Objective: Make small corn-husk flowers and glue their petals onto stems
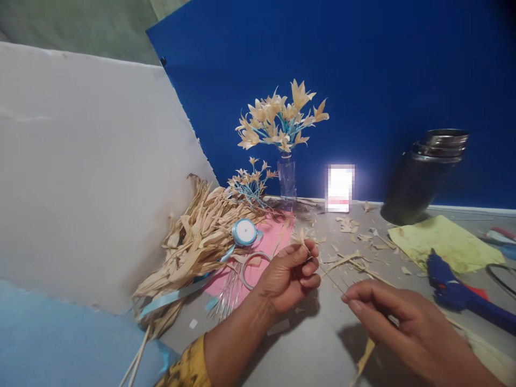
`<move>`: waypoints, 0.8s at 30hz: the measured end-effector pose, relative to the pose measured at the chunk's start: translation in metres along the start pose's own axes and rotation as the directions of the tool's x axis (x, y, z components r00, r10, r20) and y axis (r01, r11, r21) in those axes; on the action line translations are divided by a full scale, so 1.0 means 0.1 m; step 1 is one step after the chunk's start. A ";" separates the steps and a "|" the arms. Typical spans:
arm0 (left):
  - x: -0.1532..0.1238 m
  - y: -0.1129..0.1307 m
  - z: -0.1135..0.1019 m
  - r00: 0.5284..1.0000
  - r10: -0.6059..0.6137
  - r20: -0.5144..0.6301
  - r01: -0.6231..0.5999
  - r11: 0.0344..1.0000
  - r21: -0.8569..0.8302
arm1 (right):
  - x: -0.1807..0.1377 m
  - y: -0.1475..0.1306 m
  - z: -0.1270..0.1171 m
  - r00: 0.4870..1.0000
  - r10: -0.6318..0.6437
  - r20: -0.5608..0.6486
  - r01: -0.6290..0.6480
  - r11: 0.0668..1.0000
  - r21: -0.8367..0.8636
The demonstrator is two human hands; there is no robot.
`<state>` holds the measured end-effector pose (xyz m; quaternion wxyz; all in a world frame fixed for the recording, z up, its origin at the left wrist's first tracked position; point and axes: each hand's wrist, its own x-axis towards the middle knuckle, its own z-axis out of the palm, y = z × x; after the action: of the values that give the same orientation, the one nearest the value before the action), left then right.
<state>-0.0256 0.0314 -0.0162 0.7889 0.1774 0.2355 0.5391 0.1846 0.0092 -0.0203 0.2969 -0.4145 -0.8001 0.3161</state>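
My left hand (291, 275) is closed in a pinch on a small dried-husk flower (301, 237) held just above the grey table. My right hand (397, 317) is closed too, its fingertips pinching a thin stick (332, 279) that runs up to the flower in the left hand. A strip of husk (365, 359) pokes out below the right hand. A pile of dried husk leaves (197, 236) lies to the left, with a roll of light blue ribbon (244, 232) on it.
A glass vase (287, 180) holding husk flowers (282, 119) stands at the back by the blue wall. A smaller bunch (250, 183) leans beside it. A dark metal flask (423, 177), yellow paper (443, 242), blue glue gun (455, 287), pink sheet (266, 242) and white board (80, 177) surround the hands.
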 end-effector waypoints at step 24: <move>-0.01 -0.02 0.00 1.000 0.002 -0.024 -0.003 0.999 -0.051 | -0.01 -0.01 0.02 1.000 -0.003 -0.006 0.003 0.999 -0.044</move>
<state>-0.0240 0.0298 -0.0169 0.7896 0.1513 0.2308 0.5481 0.1835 0.0077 -0.0210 0.2907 -0.4206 -0.8065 0.2967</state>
